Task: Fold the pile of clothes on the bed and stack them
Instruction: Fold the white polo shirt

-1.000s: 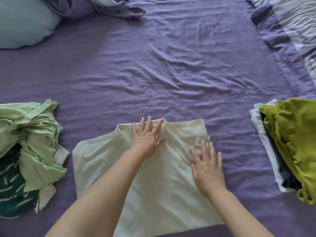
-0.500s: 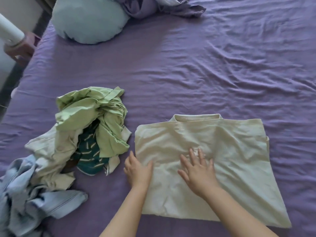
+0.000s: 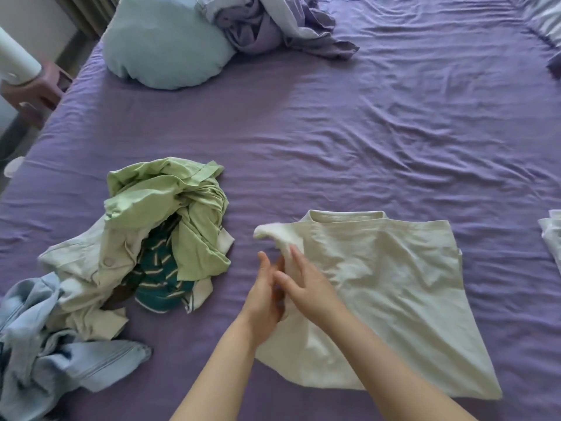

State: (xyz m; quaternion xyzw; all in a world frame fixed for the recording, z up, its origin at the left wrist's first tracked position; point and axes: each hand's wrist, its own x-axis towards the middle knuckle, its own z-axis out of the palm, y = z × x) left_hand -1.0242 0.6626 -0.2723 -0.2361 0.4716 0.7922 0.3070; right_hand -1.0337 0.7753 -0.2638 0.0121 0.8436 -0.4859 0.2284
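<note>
**Head view.** Cream shirt (image 3: pixel 394 293) lying part-folded on the bed (image 3: pixel 364 132), collar toward 12 o'clock, hem toward 5 o'clock. Half a second earlier pressed flat under both palms; now raised along its 9 o'clock edge, with a blurred flap standing up between the hands.

Left hand (image 3: pixel 264 302) set upright against the outer face of the lifted edge, fingers (image 3: pixel 263 262) nearly straight. Right hand (image 3: pixel 309 294) laid over the inner face, fingers (image 3: pixel 296 258) also extended. Cloth sandwiched between the two. Right thumb hidden, so a true pinch cannot be told.

Judged as the end of smoothing and the start of a lengthwise fold, carrying this edge toward 3 o'clock. One garment mid-fold, several not yet begun.

**Edges and room.**
- Unfolded pile (image 3: pixel 136 253) at 9 o'clock of the shirt, near the lifted edge but apart from it: green garment (image 3: pixel 170 202) on top, teal striped piece (image 3: pixel 161 287) beneath, pale denim (image 3: pixel 45 354) at 8 o'clock.
- Corner of the folded stack (image 3: pixel 551 235) at 3 o'clock, well apart and cut off by the frame.
- Open wrinkled sheet from 12 to 2 o'clock.
- Pillow (image 3: pixel 164 44) and crumpled quilt (image 3: pixel 273 25) far off at 11 to 12 o'clock.
- Bed edge along 9 to 10 o'clock, beyond the pile.
- Path toward 3 o'clock apparently unobstructed.
</note>
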